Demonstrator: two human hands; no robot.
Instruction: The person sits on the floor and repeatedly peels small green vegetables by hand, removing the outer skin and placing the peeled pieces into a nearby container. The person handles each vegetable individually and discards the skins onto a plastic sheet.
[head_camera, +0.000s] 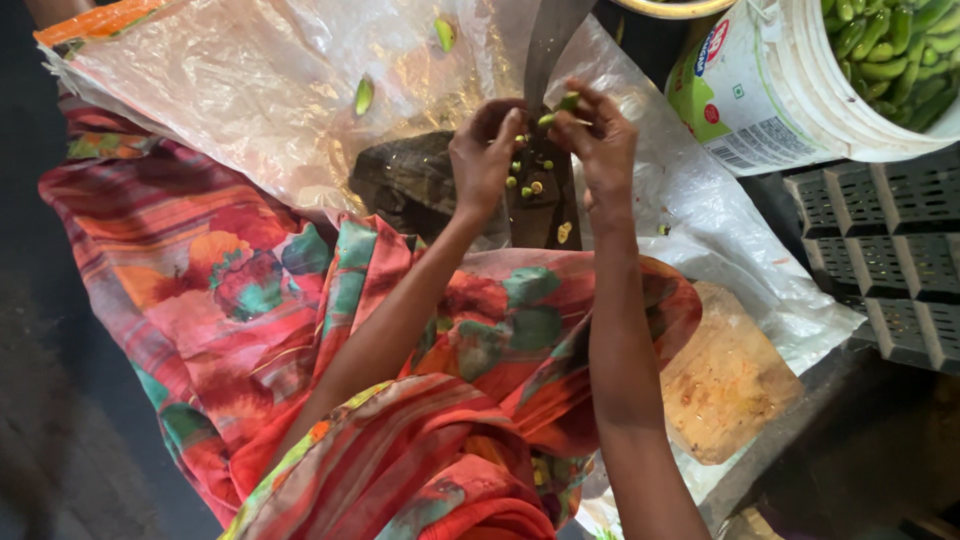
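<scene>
An upright curved blade (548, 45) rises from a dark wooden base (410, 180) set on the floor in front of me. My left hand (485, 150) and my right hand (600, 135) meet at the blade, pinching a small green vegetable (560, 108) between their fingertips against the cutting edge. Small cut green pieces (525, 185) lie on the base below my hands. Two larger green halves (363, 95) rest on the clear plastic sheet (250, 90) beyond.
A white plastic bucket (770, 90) filled with whole green vegetables (890, 50) stands at the upper right. A grey plastic crate (890, 250) sits below it. A worn wooden board (725, 385) lies by my right forearm. Colourful patterned cloth (230, 290) covers my lap.
</scene>
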